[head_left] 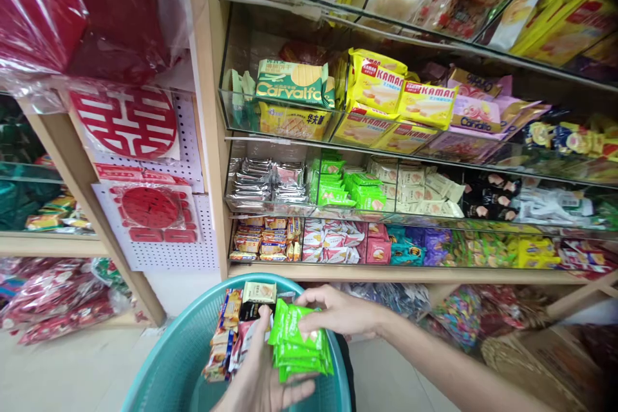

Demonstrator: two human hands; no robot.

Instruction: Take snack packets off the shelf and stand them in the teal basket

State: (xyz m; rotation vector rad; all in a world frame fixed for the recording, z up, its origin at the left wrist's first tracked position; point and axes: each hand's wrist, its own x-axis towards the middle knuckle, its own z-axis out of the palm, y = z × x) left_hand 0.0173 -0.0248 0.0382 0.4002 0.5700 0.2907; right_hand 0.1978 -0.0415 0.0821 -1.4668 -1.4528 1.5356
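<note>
A small stack of bright green snack packets [299, 351] is held between my two hands over a teal plastic basket [167, 347]. My right hand [333, 312] grips the stack from above and the right, its fingertips on the top packet. Cradling it from below and the left is my left hand [263, 367], thumb up at the side and fingers under the lower edge. Inside the basket lie orange-and-blue wrapped snacks [219, 351], a cream packet [259, 293] and a black packet [248, 311]. Part of the basket's contents is hidden behind my hands.
Glass-fronted shelves hold sorted snacks, including green packets [364, 192], silver packets [290, 181] and yellow biscuit packs [379, 84]. A wooden upright [212, 141] and a pegboard [203, 232] with red decorations stand left. Bagged goods [456, 315] sit under the bottom shelf.
</note>
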